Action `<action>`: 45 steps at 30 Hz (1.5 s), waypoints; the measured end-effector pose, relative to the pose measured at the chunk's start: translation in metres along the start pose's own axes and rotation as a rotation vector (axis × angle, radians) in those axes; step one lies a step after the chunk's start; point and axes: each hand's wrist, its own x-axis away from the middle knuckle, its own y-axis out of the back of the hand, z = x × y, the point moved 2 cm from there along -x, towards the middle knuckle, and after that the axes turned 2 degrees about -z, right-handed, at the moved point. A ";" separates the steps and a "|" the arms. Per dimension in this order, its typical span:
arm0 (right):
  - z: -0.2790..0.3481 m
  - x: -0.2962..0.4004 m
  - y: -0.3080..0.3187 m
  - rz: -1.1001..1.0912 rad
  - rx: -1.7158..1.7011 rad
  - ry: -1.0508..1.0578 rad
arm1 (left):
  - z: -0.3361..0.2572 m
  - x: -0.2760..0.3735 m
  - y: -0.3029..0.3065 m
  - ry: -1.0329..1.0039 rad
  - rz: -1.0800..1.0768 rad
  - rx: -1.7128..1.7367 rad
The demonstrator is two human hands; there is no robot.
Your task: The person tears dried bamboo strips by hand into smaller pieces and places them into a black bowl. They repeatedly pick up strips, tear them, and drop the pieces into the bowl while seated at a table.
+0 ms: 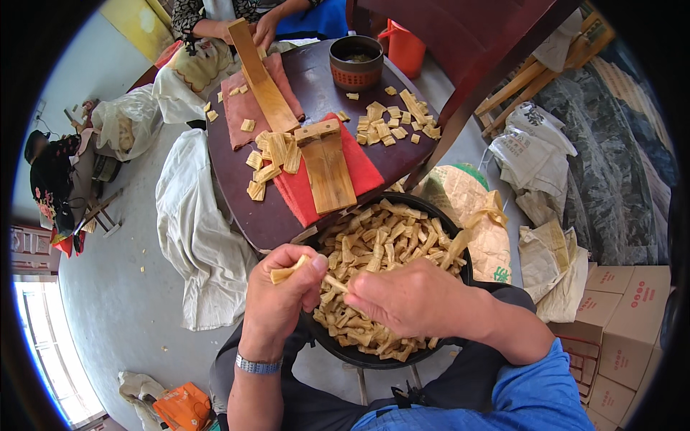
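Observation:
Over a black round tub (468, 269), my left hand (285, 291) pinches a pale yellow fibrous strip (288, 272) between thumb and fingers. The strip's flared end sticks out past my left thumb. Its narrow, twisted part spans the short gap to my right hand (415, 296), whose curled fingers grip it. Inside my right fist the rest of the strip is hidden. Below both hands the tub is heaped with pale yellow twisted pieces (372, 253), many flared at the ends. A metal-banded watch (259, 365) is on my left wrist.
A dark red chair seat (232, 178) holds a wooden block tool (329, 172), a red cloth (361, 161), flat yellow pieces (377, 126) and a dark pot (356, 64). Opposite, another person's hands (264, 29) hold a wooden board (264, 81). Cartons (628, 323) stand right.

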 end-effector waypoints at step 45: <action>-0.060 -0.034 0.020 -0.331 0.062 0.144 | -0.013 -0.042 -0.008 -0.189 -0.045 -0.251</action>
